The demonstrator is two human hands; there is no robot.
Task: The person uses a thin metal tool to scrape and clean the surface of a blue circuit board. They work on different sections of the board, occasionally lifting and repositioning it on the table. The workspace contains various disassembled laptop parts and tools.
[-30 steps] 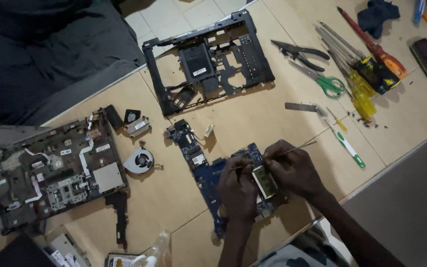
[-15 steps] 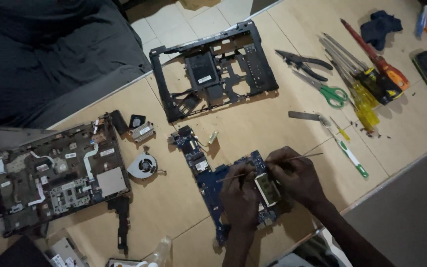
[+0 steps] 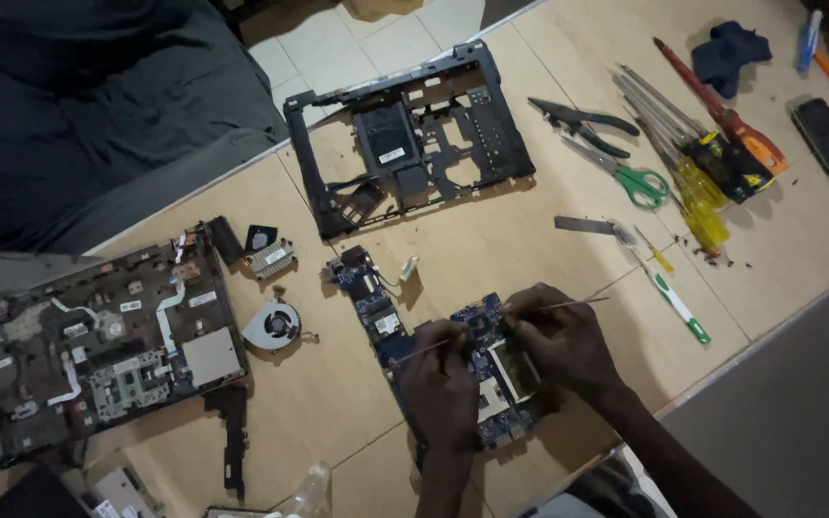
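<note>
On the wooden bench point(image 3: 491, 249), near its front edge, a blue laptop motherboard point(image 3: 390, 321) is lying flat, its long axis running diagonally from upper left, near the loose cooling fan point(image 3: 272, 326), down to the lower right under the person's hands. Both hands are bending over the board's lower end, by the square processor socket point(image 3: 515, 369). The left hand point(image 3: 443, 388) is pinching a thin metal probe point(image 3: 424, 349) whose free end is sticking out to the left, and its grip is clenched round that rod; the right hand point(image 3: 563, 341) is grasping a second thin rod point(image 3: 573, 305), whose tail is pointing off to the right. The two working tips are meeting over the middle of the board, apparently so one tool can steady a small part while the other works it, though the part itself is too small to make out. The heels of the hands seem to be resting on the board, likely for steadiness. Further back an emptied black laptop base point(image 3: 414, 144) is sitting, and to the left another opened chassis point(image 3: 98, 345) full of parts. Along the right, kept within reach, are lying pliers point(image 3: 582, 123), green-handled scissors point(image 3: 630, 175) and yellow-handled screwdrivers point(image 3: 693, 182), with a dark mobile phone point(image 3: 827, 137) beyond.
</note>
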